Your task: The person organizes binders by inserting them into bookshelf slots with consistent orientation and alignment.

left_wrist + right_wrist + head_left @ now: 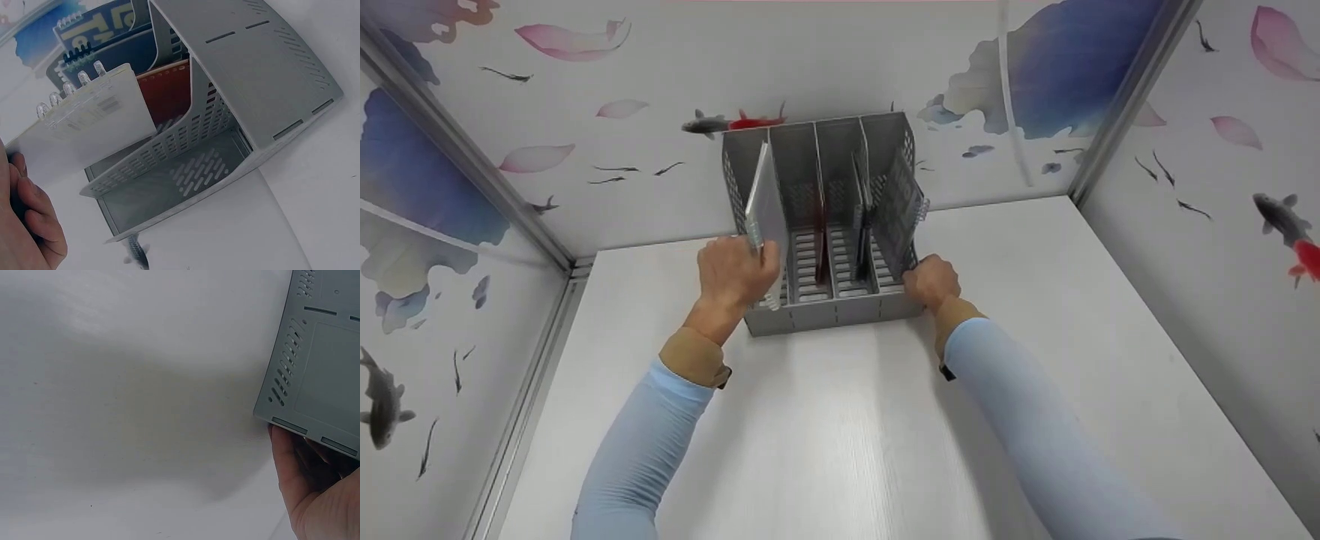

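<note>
My left hand [735, 274] grips a white-covered notebook [767, 202] with clear binding rings. In the head view the notebook stands nearly upright and overlaps the leftmost compartment of a grey plastic file organizer [814, 319]. The left wrist view shows its ringed edge [84, 84] beside the organizer's perforated divider, with curled fingers [42, 216] at its lower end. At the organizer's front right corner, my right hand [934, 281] holds on, its fingers [287, 461] curled at the edge in the right wrist view.
Other notebooks stand in the organizer: a red-brown one [820, 240], a dark one [859, 225] and a dark ring-bound one [900, 210] leaning right. The organizer is on a white table [825, 420], close to the patterned back wall [825, 52]. Side walls flank the table.
</note>
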`<action>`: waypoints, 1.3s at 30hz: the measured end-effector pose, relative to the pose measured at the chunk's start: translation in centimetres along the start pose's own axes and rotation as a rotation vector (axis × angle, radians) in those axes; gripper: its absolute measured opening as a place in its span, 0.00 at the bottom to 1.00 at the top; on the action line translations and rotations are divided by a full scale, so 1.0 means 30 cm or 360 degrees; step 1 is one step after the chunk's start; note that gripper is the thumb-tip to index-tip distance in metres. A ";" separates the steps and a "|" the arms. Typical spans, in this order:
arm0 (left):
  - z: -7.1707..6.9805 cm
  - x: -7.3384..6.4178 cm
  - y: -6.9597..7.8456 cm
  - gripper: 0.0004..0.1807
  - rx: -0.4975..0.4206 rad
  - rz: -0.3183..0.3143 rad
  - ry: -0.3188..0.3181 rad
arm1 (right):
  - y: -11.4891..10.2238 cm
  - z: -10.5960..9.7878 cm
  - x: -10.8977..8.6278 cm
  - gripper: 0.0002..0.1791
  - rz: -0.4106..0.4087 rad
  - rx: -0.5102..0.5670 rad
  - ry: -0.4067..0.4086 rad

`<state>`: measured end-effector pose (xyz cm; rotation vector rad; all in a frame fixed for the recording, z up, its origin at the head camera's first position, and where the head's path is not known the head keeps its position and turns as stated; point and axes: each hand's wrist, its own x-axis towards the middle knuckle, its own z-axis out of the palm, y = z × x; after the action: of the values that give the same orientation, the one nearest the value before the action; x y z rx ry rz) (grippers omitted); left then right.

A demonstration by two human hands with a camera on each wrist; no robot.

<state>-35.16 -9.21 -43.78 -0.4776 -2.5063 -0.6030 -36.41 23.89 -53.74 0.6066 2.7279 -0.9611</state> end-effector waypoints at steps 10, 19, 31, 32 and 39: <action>0.047 0.030 0.046 0.23 0.0001 0.0035 -0.0069 | 0.002 0.000 0.002 0.25 0.0019 0.0011 0.0010; 0.096 0.063 0.057 0.26 0.0098 0.0021 -0.0193 | 0.001 -0.002 -0.001 0.24 0.0008 -0.0005 -0.0002; 0.175 0.073 0.046 0.27 0.0198 -0.0069 -0.0379 | -0.002 -0.001 -0.008 0.23 -0.0004 0.0002 0.0004; 0.182 0.074 0.045 0.27 0.0208 -0.0076 -0.0395 | -0.003 -0.002 -0.008 0.23 -0.0003 0.0002 0.0007; 0.230 0.080 0.033 0.25 0.0249 -0.0088 -0.0463 | -0.004 -0.005 -0.006 0.22 0.0000 0.0019 0.0003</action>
<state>-39.39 -4.41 -47.44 -0.4667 -2.8238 -0.3746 -36.32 23.83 -53.50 0.6103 2.7258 -0.9775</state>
